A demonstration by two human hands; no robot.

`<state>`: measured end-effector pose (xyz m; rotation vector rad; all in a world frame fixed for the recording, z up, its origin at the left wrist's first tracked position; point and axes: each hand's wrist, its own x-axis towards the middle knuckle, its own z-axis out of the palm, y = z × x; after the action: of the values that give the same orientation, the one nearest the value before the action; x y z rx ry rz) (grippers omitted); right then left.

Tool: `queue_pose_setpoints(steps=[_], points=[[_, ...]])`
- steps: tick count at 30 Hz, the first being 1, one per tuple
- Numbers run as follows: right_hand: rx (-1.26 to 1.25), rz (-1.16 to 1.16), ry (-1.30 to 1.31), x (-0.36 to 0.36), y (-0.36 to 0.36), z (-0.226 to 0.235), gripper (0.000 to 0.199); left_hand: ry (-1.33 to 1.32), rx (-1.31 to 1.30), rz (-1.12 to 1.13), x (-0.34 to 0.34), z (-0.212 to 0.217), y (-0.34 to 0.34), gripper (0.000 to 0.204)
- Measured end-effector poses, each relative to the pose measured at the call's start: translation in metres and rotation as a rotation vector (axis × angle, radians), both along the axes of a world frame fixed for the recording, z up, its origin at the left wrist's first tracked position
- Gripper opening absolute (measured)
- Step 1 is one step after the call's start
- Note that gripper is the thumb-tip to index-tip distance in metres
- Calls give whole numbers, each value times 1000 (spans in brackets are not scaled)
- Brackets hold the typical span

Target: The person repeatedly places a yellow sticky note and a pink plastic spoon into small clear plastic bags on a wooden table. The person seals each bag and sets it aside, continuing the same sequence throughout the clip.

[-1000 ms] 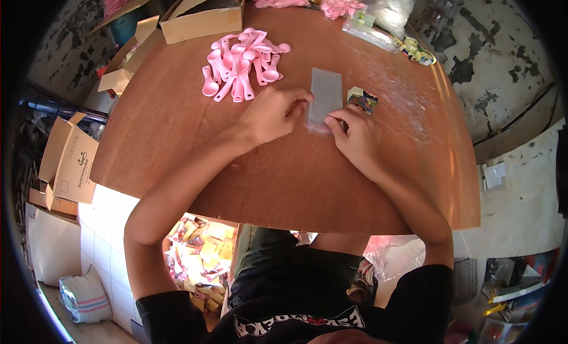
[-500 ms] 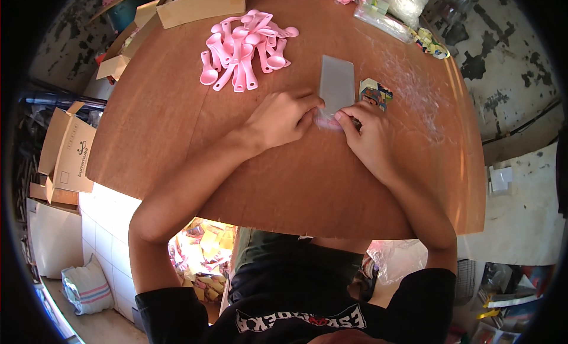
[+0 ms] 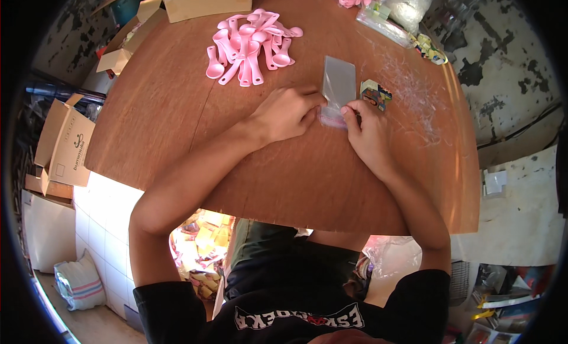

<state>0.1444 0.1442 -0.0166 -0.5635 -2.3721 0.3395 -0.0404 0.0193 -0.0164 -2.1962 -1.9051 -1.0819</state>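
Observation:
A narrow clear plastic bag (image 3: pixel 339 83) lies flat on the brown wooden table (image 3: pixel 177 131), its near end pink. My left hand (image 3: pixel 288 112) pinches that near end from the left. My right hand (image 3: pixel 367 131) pinches it from the right, fingertips at the bag's lower corner. A pile of pink plastic spoons (image 3: pixel 251 45) lies beyond my left hand. A small colourful printed packet (image 3: pixel 376 94) rests just right of the bag, beside my right fingers.
Open cardboard boxes (image 3: pixel 207 2) stand at the table's far edge, more boxes (image 3: pixel 62 142) on the floor at left. Loose clear bags (image 3: pixel 408 86) and small packets (image 3: pixel 429 48) lie at the far right. A striped sack (image 3: pixel 80 282) sits on the floor.
Both hands stay at the near end of the bag. The view has shifted slightly, so the table and bag sit a little higher and to the right.

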Motion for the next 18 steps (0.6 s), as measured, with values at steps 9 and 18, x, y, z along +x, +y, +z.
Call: queue_pose_setpoints(steps=[9,18], points=[[172,-62,-125,0,1,0,18,2,38,-11,1,0,1,21],[212,-107,136,3,1,24,11,99,81,-88,-2,-3,2,36]])
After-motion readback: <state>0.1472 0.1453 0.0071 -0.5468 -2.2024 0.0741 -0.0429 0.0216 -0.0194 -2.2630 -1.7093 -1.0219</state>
